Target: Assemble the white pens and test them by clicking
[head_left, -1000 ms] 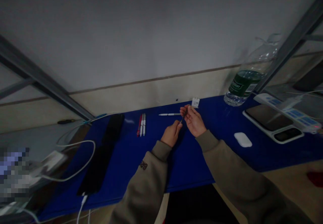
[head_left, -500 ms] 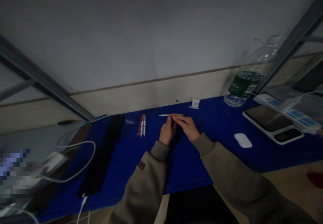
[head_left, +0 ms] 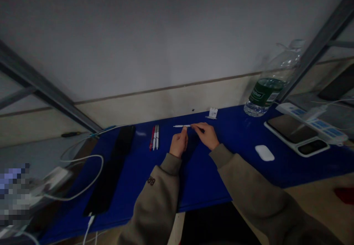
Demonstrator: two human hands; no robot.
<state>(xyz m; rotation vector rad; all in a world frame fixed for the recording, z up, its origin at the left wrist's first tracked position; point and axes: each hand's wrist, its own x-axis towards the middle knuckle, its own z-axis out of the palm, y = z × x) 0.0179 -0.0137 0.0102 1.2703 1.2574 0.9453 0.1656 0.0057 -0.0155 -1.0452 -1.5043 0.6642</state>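
Note:
A white pen [head_left: 180,126] lies on the blue mat [head_left: 243,134] near the back edge. My right hand [head_left: 207,136] reaches its fingertips onto the pen's right end and seems to pinch it. My left hand [head_left: 178,144] is curled beside it, thumb tip touching the pen's middle. Whether the left hand holds anything inside its fingers is hidden. Both sleeves are olive-brown.
A red pen and two white pens [head_left: 154,137] lie side by side to the left. Further left are a long black device [head_left: 110,171] and a white cable [head_left: 83,188]. A small white block [head_left: 213,112], water bottle [head_left: 265,88], white case [head_left: 264,153], scale [head_left: 297,131] and power strip [head_left: 312,121] stand to the right.
Both hands, which held a thin dark stick up between them, dropped leftward to the mat and settled their fingers on the white pen. The pen itself has stayed in place.

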